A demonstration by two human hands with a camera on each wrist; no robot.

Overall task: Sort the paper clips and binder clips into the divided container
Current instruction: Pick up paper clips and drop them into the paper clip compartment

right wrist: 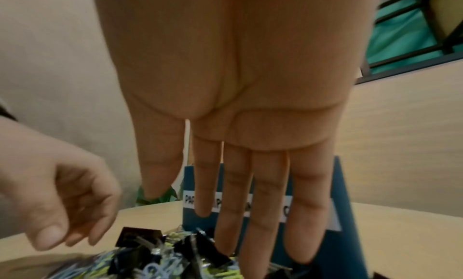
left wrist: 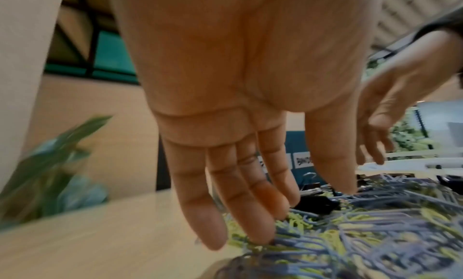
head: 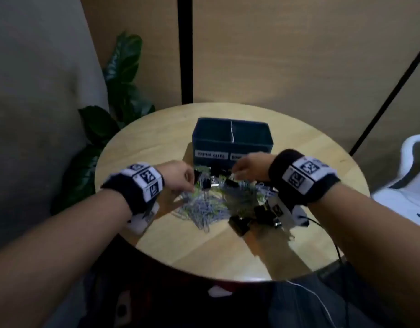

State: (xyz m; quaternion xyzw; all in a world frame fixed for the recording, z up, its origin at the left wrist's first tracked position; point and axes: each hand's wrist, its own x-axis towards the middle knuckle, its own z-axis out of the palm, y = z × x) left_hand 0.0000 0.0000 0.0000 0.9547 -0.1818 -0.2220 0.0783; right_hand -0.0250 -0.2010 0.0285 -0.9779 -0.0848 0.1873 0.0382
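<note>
1. While both hands hang over the pile, the left hand (head: 178,175) sits at the pile's left edge; in the left wrist view its fingers (left wrist: 240,208) run nearly straight and close together, tips touching the paper clips (left wrist: 350,233); the thumb stands apart, so this grip is spread and holds nothing.
2. Over the far right side of the pile is the right hand (head: 249,168); in the right wrist view its fingers (right wrist: 263,204) point straight down, side by side, tips among the binder clips (right wrist: 200,251); this grip is likewise loose and pinches nothing.
3. Blue and yellow-green paper clips (head: 204,207) lie heaped on the round wooden bench (head: 310,162), between the two wrists.
4. Black binder clips (head: 242,223) are mixed into the heap; some lie at its near right edge, others (head: 209,178) at its far side between the hands.
5. Just behind the pile stands the blue divided container (head: 232,140), upright, split by a middle wall into a left and a right compartment; what lies inside cannot be made out.
6. White labels sit on its front; the left label (head: 211,155) reads "PAPER CLIPS"; the right one is partly hidden by the right hand.
7. Each wrist wears a dark band with black-and-white markers; a leafy plant (head: 123,91) stands behind the bench at the left.
</note>
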